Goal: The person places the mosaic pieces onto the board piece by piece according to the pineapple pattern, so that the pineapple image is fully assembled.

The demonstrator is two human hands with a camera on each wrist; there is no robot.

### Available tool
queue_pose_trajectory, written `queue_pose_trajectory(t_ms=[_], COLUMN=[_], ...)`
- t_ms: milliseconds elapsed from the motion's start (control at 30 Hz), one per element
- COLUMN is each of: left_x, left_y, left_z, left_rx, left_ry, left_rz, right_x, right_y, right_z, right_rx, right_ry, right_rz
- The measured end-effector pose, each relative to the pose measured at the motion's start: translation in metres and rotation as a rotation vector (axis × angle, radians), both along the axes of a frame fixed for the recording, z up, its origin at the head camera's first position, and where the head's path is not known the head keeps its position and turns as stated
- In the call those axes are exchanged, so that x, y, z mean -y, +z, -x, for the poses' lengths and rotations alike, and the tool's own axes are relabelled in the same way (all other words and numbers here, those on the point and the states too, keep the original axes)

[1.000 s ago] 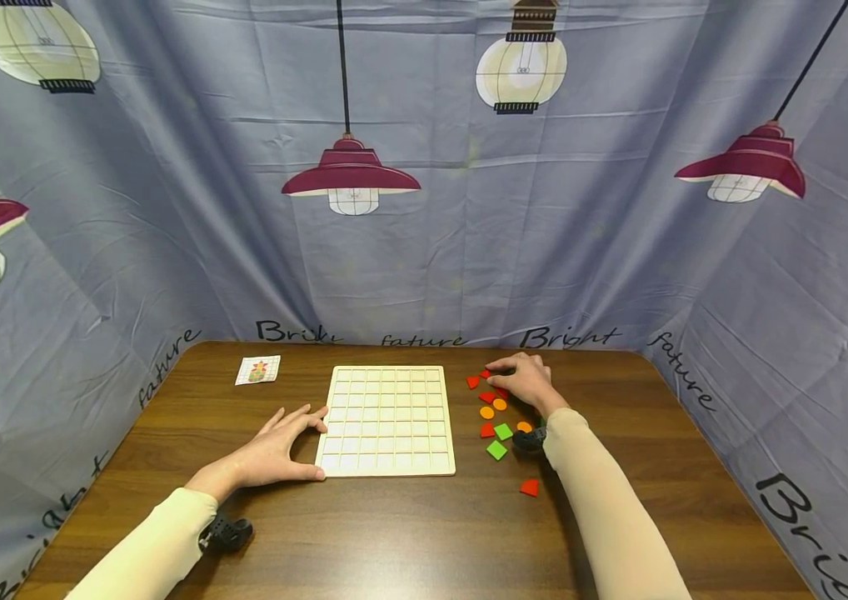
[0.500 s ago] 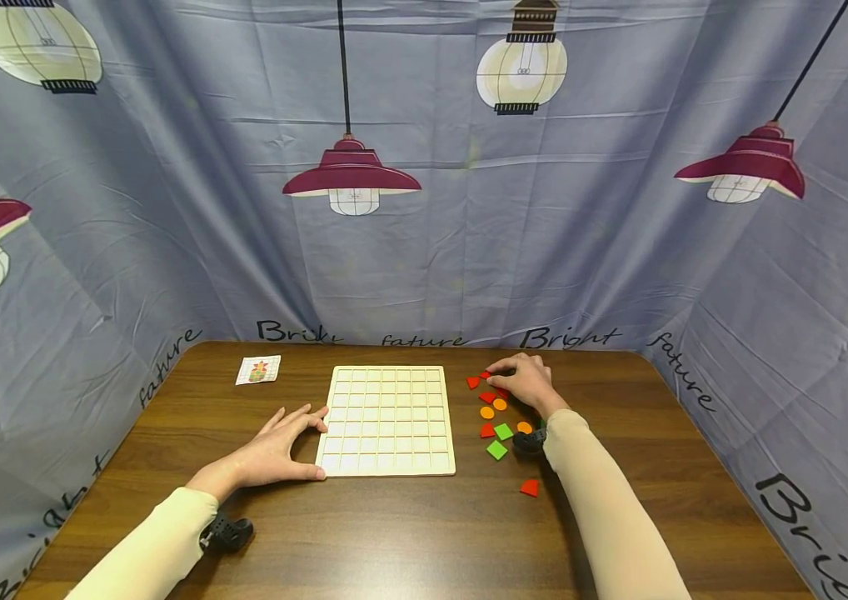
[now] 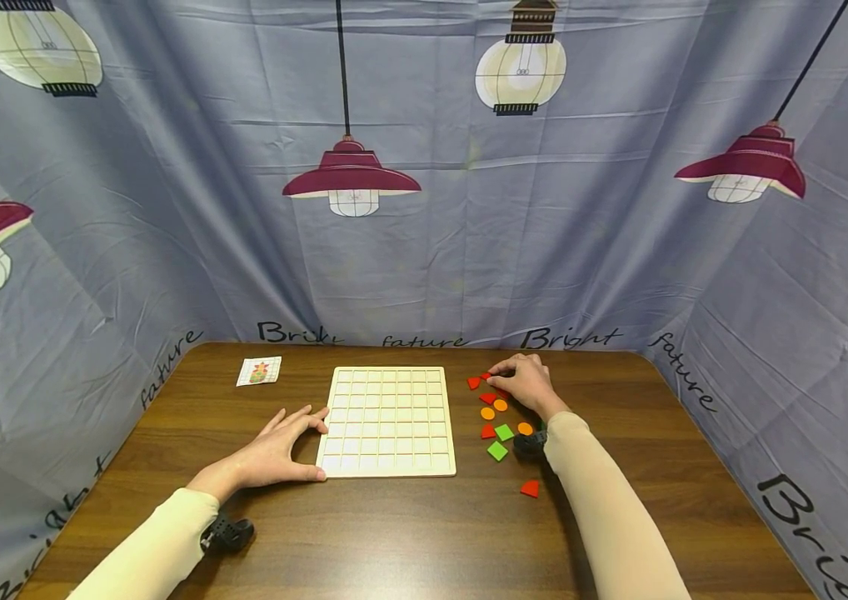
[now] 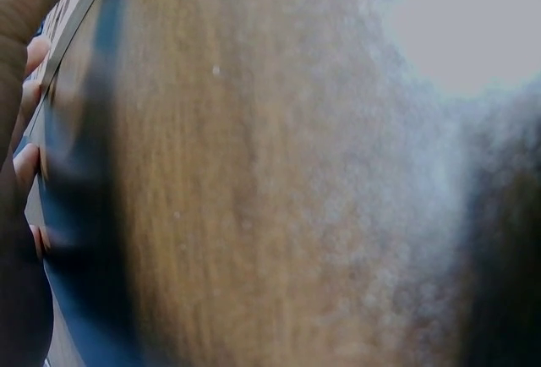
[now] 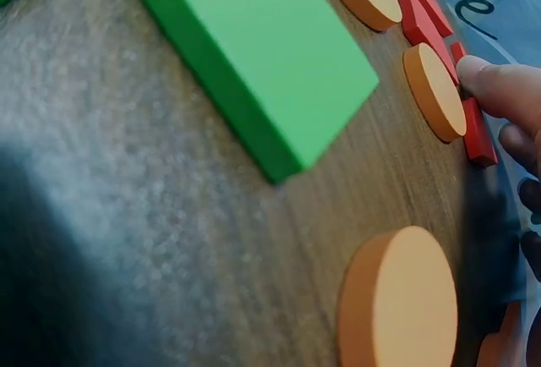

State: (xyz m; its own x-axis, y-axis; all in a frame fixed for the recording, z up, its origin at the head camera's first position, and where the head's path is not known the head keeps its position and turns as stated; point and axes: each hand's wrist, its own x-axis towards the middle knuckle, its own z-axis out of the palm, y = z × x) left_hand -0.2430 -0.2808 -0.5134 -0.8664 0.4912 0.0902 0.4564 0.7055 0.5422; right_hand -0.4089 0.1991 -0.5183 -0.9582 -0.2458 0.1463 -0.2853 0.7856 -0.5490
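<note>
A cream-coloured board with a grid of square cells (image 3: 386, 423) lies flat on the table. My left hand (image 3: 270, 450) rests at its left side, fingers spread along the edge and thumb at the near left corner; the left wrist view catches only the board's edge (image 4: 74, 24) past the fingers. Right of the board, my right hand (image 3: 527, 385) reaches down with thumb and index finger around a small red piece (image 3: 486, 376) at the far end of the scattered pieces. In the right wrist view the thumb tip touches that red piece (image 5: 457, 49); the other fingers are curled.
Orange discs (image 3: 487, 413), green squares (image 3: 497, 451) and red wedge-shaped pieces (image 3: 487, 432) lie right of the board. One red piece (image 3: 530, 489) sits apart, nearer the front. A printed picture card (image 3: 259, 371) lies back left. A curtain (image 3: 424, 275) hangs behind the table.
</note>
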Motion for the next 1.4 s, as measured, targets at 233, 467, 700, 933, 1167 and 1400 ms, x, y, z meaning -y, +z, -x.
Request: queue_pose_trajectory(t_ms=[233,467,700,933,1167,1400], left_x=[-0.001,0.000,0.001,0.000,0.002,0.001], left_y=[0.000,0.001,0.001,0.002,0.001,0.003], left_z=[-0.001,0.000,0.000,0.000,0.000,-0.001], left_rx=[0.004,0.009,0.011,0.033,0.038,0.049], left_ry=[0.002,0.006,0.005,0.005,0.009,0.007], left_rz=[0.003,0.003,0.004,0.003,0.006,0.002], right_x=[0.001,0.001,0.027,0.084,0.137,0.162], right_y=[-0.002,-0.001,0.011,0.019,0.020,0.011], right_z=[-0.001,0.001,-0.001,-0.007,-0.014,-0.015], right_rx=[-0.028,-0.035,-0.042,-0.005,0.018,0.013], right_ry=[0.001,0.004,0.078,0.210,0.298,0.314], right_rz=[-0.004,0.010,0.073,0.074,0.024,-0.053])
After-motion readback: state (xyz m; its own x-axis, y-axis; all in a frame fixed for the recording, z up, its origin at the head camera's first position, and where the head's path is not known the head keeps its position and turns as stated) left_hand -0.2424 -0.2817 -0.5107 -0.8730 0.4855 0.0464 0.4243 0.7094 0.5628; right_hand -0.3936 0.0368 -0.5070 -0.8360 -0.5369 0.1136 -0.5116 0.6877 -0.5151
